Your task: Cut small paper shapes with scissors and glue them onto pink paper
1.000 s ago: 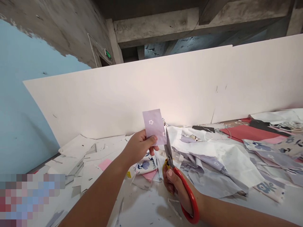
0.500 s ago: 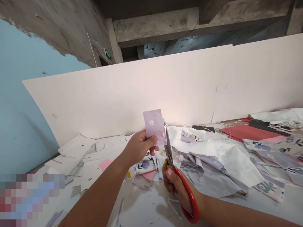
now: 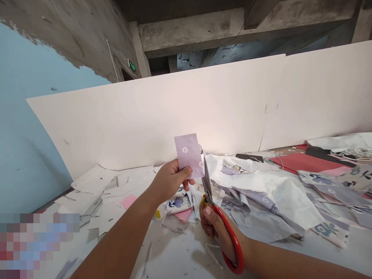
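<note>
A small lilac fabric piece (image 3: 187,149) with white flower prints is pinched at its lower edge by my left hand (image 3: 173,180), thumb in front. My right hand (image 3: 216,224) grips scissors (image 3: 207,182) with red handles, blades pointing up just right of the lilac piece. The blades look closed or nearly so. A bit of yellow wrapping shows at the handle near my fingers. Below my left hand lies a floral scrap (image 3: 178,203) with blue flowers, over a pink scrap (image 3: 184,215).
White cut pieces (image 3: 101,197) are heaped on the left. To the right lie crumpled white cloth (image 3: 279,193), more lilac and floral scraps (image 3: 328,228), and red sheets (image 3: 308,162). A tall white panel (image 3: 145,120) stands along the table's back.
My left hand and the lilac fabric piece have shifted very slightly left, widening the gap to the blades a little. My right hand and the scissors stay nearly still.
</note>
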A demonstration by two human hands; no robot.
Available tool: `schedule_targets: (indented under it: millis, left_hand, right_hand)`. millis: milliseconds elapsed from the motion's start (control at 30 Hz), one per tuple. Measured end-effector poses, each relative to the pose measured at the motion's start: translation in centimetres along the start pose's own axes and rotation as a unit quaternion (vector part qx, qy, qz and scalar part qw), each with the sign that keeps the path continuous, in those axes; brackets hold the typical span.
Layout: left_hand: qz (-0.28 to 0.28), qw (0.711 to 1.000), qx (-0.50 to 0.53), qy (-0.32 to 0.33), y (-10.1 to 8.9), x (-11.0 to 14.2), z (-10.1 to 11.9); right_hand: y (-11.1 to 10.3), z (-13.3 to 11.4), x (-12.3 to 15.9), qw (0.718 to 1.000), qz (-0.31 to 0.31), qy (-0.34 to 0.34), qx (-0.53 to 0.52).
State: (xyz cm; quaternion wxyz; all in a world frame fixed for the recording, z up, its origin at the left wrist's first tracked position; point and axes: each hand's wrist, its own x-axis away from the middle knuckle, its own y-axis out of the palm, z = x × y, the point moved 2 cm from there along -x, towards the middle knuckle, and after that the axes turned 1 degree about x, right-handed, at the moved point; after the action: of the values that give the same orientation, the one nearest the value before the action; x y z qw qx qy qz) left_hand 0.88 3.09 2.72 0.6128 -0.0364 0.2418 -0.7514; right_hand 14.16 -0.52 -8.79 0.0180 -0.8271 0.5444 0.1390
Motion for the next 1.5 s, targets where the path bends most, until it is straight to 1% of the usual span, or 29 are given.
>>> schedule_targets:
  millis: [233,500,733,933,1200,1367,1500]
  left_hand:
    - [-0.015,1.000,0.018,0.001,0.0,-0.1,-0.4]
    - [-0.032,0.999,0.013,-0.004,0.2,0.0,-0.2]
    - [-0.032,0.999,0.003,-0.003,0.0,0.0,-0.2]
    - [-0.035,0.999,-0.001,-0.002,0.1,0.1,-0.2]
    - [-0.035,0.999,0.001,-0.001,0.0,0.1,-0.2]
    - [-0.048,0.999,0.004,0.004,0.0,-0.1,-0.5]
    - [-0.064,0.998,0.016,0.007,-0.1,-0.3,-0.7]
  right_hand:
    - [0.2,-0.2,0.1,1.000,0.011,-0.001,-0.008]
    - [0.3,0.1,-0.1,1.000,0.027,-0.001,0.009]
    - [0.0,0.2,-0.2,0.999,0.037,-0.008,0.033]
    - [-0.3,0.4,-0.3,0.998,0.047,0.010,0.045]
    - [0.0,-0.6,-0.2,0.994,0.063,0.046,0.079]
    - [0.0,-0.4,-0.3,0.996,0.056,0.043,0.045]
    - [-0.3,-0.2,-0.3,0.999,0.026,0.008,0.029]
